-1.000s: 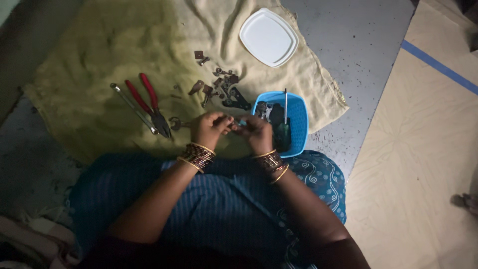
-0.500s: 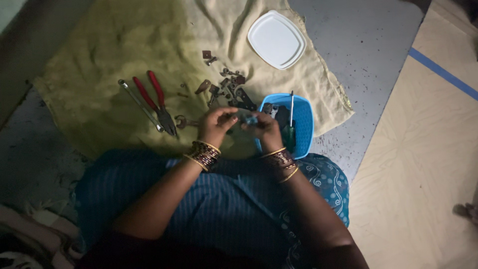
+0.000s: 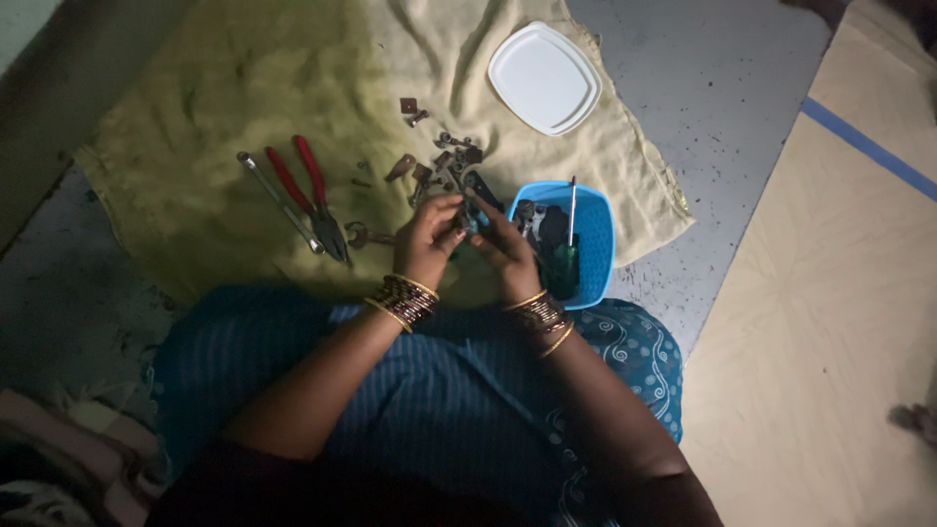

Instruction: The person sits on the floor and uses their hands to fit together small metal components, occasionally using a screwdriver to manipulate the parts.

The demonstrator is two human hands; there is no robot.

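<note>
My left hand [image 3: 427,237] and my right hand [image 3: 507,252] meet above my lap, fingers pinched together on a small part [image 3: 469,219] with a light blue tint; its shape is too small and dark to make out. Both wrists carry bangles. Just beyond my fingers lies a scatter of small rusty metal parts [image 3: 441,164] on a yellowish cloth [image 3: 244,88]. A blue plastic tub [image 3: 591,239] holding a screwdriver [image 3: 568,244] and dark pieces sits right beside my right hand.
Red-handled pliers [image 3: 310,193] and a metal wrench [image 3: 278,200] lie on the cloth to the left. A white lid [image 3: 544,78] rests at the cloth's far edge. Grey floor and a tan mat with a blue stripe [image 3: 864,146] lie to the right.
The view has shifted slightly, moving the scene right and down. My hands stay together on the small part, with only small finger movements.
</note>
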